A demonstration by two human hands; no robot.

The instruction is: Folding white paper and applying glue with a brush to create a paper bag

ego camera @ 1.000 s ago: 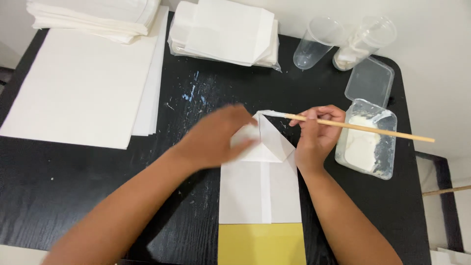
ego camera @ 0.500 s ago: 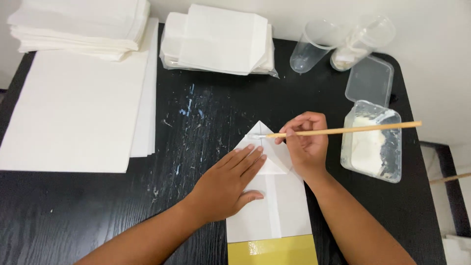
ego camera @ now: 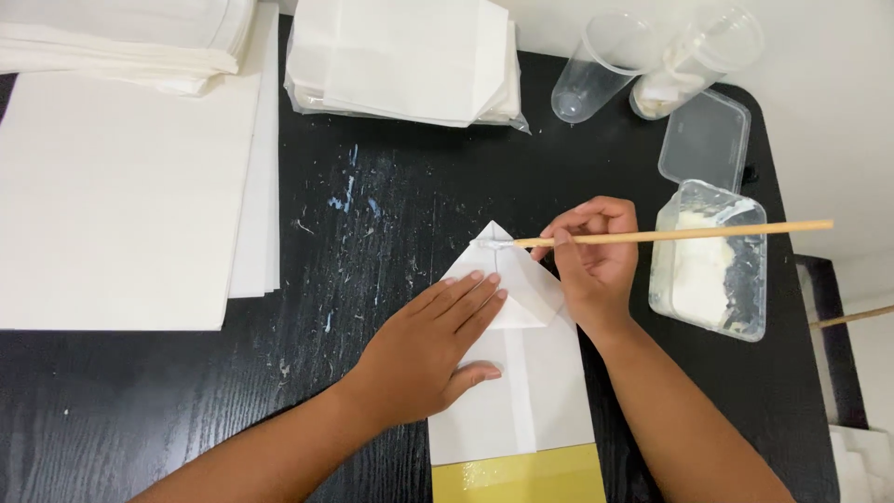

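Note:
A white paper bag (ego camera: 535, 391) with a yellow lower band lies flat on the black table (ego camera: 372, 214), its top folded into a point. My left hand (ego camera: 428, 349) presses flat on the bag's left half, fingers reaching onto the folded triangle. My right hand (ego camera: 591, 261) grips a thin wooden stick (ego camera: 670, 234) held level. The stick's left tip carries white paste and touches the peak of the folded flap.
A clear plastic tub of white paste (ego camera: 710, 265) stands right of my hand, its lid (ego camera: 705, 142) behind it. Two clear cups (ego camera: 596, 70) lie at the back. Folded white bags (ego camera: 405, 61) and stacked white sheets (ego camera: 121, 196) fill the back and left.
My left hand has slid from the folded tip down onto the bag's left side. The stick's tip has moved left to the peak of the flap.

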